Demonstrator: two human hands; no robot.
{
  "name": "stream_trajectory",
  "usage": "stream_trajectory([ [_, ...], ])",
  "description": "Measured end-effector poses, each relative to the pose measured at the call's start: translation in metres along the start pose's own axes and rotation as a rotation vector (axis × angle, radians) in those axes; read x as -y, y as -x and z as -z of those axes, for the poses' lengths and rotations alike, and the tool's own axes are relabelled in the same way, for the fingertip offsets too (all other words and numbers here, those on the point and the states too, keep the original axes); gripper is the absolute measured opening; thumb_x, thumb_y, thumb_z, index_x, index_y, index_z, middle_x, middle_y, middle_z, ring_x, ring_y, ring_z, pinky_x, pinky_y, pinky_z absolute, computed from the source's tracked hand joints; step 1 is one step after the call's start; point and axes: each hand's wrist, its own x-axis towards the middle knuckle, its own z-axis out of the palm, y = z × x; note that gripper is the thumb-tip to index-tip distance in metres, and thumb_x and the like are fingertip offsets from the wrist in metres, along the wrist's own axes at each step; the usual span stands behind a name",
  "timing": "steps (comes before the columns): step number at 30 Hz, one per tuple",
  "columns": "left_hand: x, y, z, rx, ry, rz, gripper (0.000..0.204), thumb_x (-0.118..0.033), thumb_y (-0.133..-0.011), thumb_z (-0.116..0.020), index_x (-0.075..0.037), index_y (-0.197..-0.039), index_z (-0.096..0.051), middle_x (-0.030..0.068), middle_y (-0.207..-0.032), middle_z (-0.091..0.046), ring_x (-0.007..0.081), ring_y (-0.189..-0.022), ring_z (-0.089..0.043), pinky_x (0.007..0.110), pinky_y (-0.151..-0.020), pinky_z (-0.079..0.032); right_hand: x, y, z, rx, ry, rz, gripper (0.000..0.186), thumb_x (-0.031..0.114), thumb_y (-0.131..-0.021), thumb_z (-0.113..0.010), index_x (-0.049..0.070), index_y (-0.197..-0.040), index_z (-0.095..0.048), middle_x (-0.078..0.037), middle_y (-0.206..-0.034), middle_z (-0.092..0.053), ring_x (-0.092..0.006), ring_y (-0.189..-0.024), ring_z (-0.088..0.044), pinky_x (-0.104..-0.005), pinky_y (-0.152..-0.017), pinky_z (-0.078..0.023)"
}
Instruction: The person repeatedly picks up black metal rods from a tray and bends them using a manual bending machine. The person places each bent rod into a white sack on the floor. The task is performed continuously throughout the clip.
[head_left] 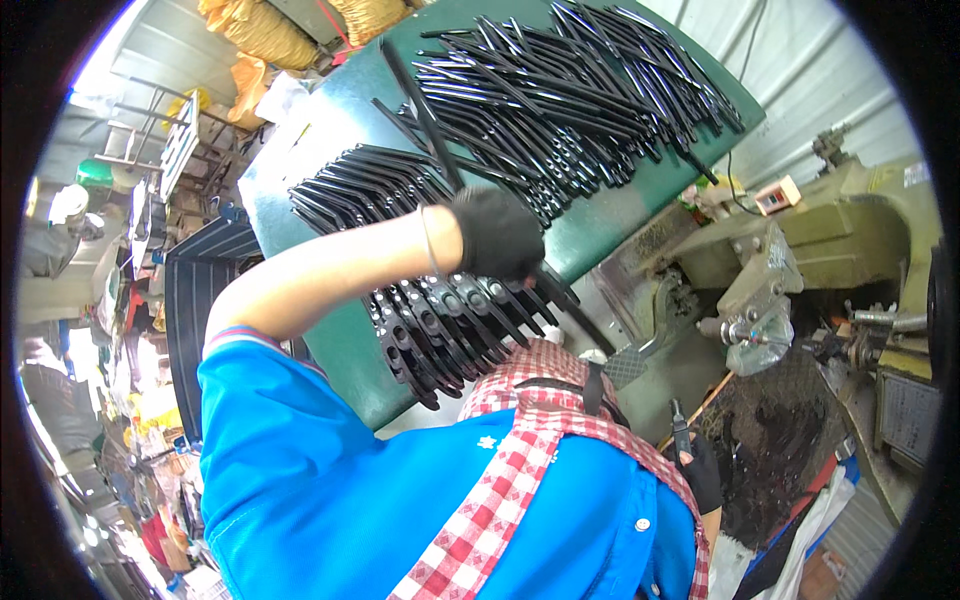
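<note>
My left hand (495,232), in a black glove, is closed on a long black metal bar (410,85) over the green table (360,395). A pile of black rods (570,100) lies above it, angled black pieces (345,190) to its upper left, and black parts with holes (420,335) below and left of my forearm. My right hand (700,470), in a black glove with bare fingertips, grips a slim dark tool (680,425) upright at the lower right. The fingers of my left hand are partly hidden.
An olive-green machine (850,230) with a small switch box (775,197) stands at the right, above a dark mesh-lined container (770,450). A large dark bin (200,290) is left of the table. Yellow sacks (245,30) and racks of clutter (150,150) are behind.
</note>
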Motion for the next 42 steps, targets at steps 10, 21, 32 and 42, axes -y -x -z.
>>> stream_trajectory([
  [10, -0.022, 0.022, -0.059, 0.011, 0.124, -0.131, 0.022, -0.032, -0.07, -0.067, -0.012, -0.079, -0.07, 0.0101, -0.074, -0.068, 0.0291, -0.07, -0.067, 0.043, -0.059, -0.052, 0.344, -0.035, -0.234, 0.493, 0.301, 1.208, 0.097, 0.022, -0.069, -0.078, 0.001, -0.146, -0.023, -0.017, -0.14, -0.042, -0.0269, -0.125, -0.045, -0.0384, -0.105, -0.034],
  [21, -0.018, 0.008, -0.046, -0.401, 0.219, -0.148, 0.042, -0.051, -0.083, -0.058, -0.009, -0.079, -0.064, 0.0142, -0.063, -0.06, 0.0343, -0.06, -0.061, 0.041, -0.054, -0.049, 0.227, -0.076, -0.135, -0.113, 0.03, 0.884, 0.019, 0.003, -0.085, -0.058, -0.001, -0.104, -0.059, -0.008, -0.101, -0.062, -0.0161, -0.094, -0.059, -0.0301, -0.087, -0.046],
  [32, -0.048, -0.072, 0.001, -0.374, 0.048, -0.388, 0.031, -0.041, -0.083, -0.063, -0.01, -0.087, -0.058, 0.0107, -0.06, -0.056, 0.0325, -0.054, -0.057, 0.043, -0.048, -0.041, 0.028, -0.061, -0.028, -0.633, 0.29, 0.654, 0.01, 0.006, -0.084, -0.059, 0.001, -0.092, -0.062, -0.01, -0.081, -0.064, -0.0165, -0.073, -0.061, -0.0296, -0.07, -0.048],
  [42, -0.082, -0.107, 0.028, -0.515, 0.052, -0.484, 0.034, -0.046, -0.088, -0.054, -0.012, -0.081, -0.054, 0.0096, -0.06, -0.054, 0.0334, -0.054, -0.056, 0.044, -0.047, -0.04, -0.059, -0.085, 0.158, -1.058, 0.889, 0.093, 0.029, 0.011, -0.082, -0.054, 0.01, -0.111, -0.058, -0.016, -0.104, -0.062, -0.0368, -0.098, -0.059, -0.0426, -0.086, -0.047],
])
